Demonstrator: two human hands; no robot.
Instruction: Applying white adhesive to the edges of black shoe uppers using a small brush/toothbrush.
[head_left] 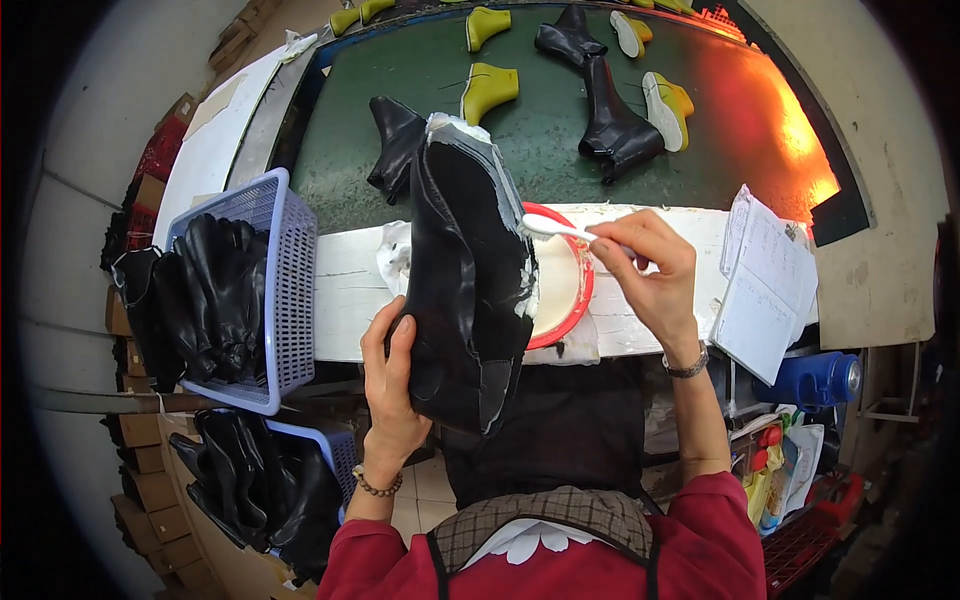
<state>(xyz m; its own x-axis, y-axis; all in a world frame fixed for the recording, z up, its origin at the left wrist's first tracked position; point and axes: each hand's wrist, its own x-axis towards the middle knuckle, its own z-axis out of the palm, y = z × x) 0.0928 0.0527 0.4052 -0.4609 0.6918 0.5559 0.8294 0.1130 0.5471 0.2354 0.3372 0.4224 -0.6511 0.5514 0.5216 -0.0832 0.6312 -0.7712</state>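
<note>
My left hand grips a black boot upper at its lower left side, holding it tilted with the open bottom edge turned to the right. White paste coats that edge at the top and down the right side. Between the thumb and fingers of my right hand is a white toothbrush, its head at the coated edge of the boot upper. Behind the upper stands a red-rimmed bowl of creamy white liquid, partly hidden by it.
A green conveyor belt carries black boots and yellow boots, with an orange glow at right. Blue baskets of black uppers stand at left. A notebook lies on the white bench; a blue flask sits below it.
</note>
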